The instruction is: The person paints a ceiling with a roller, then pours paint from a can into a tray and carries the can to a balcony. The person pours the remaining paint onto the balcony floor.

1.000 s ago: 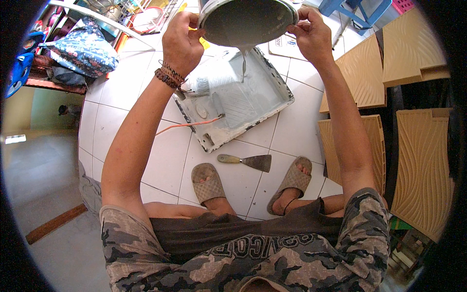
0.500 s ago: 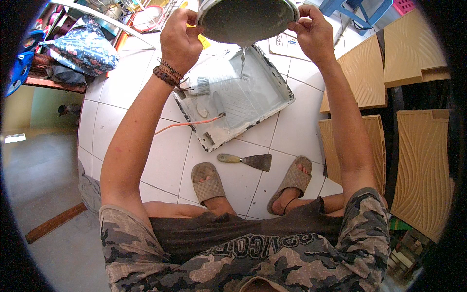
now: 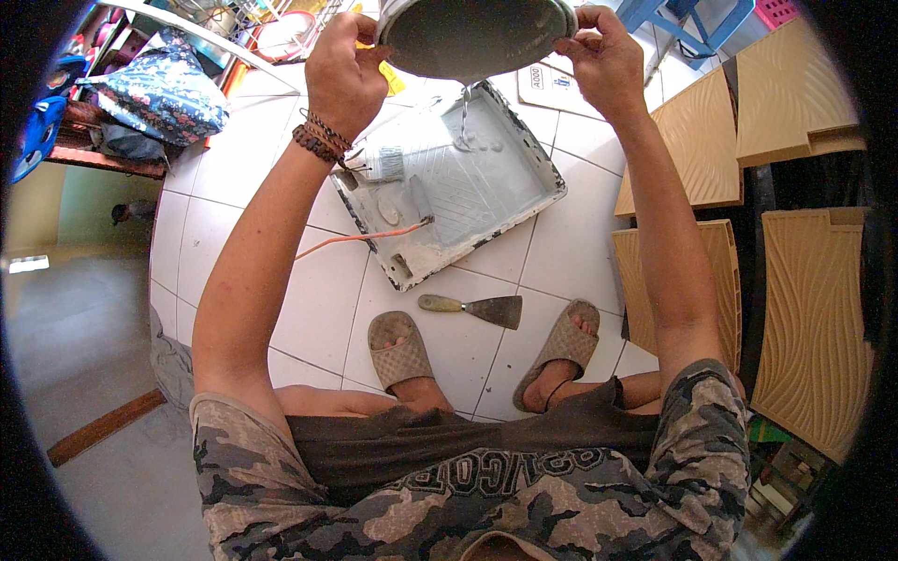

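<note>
Both my hands hold a tipped paint bucket (image 3: 477,42) by its rim, its dark mouth facing me. My left hand (image 3: 346,70) grips the left side and my right hand (image 3: 603,56) the right side, fingers closed on the edge. A thin grey-white stream of paint (image 3: 465,107) falls from the lip into the paint tray (image 3: 538,192) below. The tray is pale, with chipped dark edges, and lies at an angle on the floor. A paintbrush (image 3: 382,164) rests in its left part, near an orange wire-like handle (image 3: 360,240).
A putty knife (image 3: 470,307) lies on the white tiles between the tray and my sandals (image 3: 398,348). Wavy-carved tan panels (image 3: 809,318) stand at the right. A blue stool (image 3: 687,23) is at the far right, a flowered cloth bag (image 3: 159,93) at the far left.
The bucket has tipped slightly, its mouth shifting a little upward in view. The paint stream is thinner, and small ripples or blobs show where it lands in the tray.
</note>
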A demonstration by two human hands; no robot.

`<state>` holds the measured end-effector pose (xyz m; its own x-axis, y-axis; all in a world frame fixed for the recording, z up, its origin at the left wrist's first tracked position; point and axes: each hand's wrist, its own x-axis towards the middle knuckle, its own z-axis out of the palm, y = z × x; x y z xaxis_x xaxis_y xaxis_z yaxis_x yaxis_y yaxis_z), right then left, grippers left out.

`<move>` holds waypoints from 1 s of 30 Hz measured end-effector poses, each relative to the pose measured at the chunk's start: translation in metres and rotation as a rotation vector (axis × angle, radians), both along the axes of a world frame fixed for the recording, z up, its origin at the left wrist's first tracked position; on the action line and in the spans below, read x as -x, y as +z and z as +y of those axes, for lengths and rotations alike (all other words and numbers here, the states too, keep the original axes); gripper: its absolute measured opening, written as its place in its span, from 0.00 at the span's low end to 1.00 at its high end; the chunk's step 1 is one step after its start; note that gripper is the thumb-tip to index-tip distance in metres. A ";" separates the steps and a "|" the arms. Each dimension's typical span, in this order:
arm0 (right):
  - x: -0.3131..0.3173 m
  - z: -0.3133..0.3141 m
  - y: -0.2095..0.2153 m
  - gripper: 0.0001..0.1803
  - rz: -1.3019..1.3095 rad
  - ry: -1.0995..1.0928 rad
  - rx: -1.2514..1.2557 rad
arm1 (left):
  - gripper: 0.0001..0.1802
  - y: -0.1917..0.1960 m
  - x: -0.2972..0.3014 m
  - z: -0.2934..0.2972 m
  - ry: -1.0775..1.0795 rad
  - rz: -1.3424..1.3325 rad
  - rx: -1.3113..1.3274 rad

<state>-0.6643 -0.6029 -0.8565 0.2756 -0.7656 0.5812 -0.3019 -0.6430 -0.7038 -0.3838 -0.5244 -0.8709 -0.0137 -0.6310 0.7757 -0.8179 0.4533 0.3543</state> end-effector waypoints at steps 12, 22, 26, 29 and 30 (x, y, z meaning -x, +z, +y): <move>-0.003 0.002 0.006 0.13 -0.030 0.009 -0.017 | 0.10 0.007 -0.001 0.004 0.031 0.019 -0.045; -0.005 0.002 0.009 0.13 -0.009 -0.018 0.064 | 0.10 0.011 -0.004 0.004 0.035 -0.017 0.011; -0.003 0.001 0.009 0.13 -0.026 -0.005 0.070 | 0.11 0.011 -0.003 0.005 0.046 0.001 -0.021; -0.005 0.001 0.011 0.14 -0.065 0.000 0.024 | 0.10 0.012 -0.002 0.004 0.018 0.021 0.029; -0.005 0.002 0.011 0.14 -0.063 -0.004 0.024 | 0.10 0.013 -0.002 0.003 0.017 0.013 0.045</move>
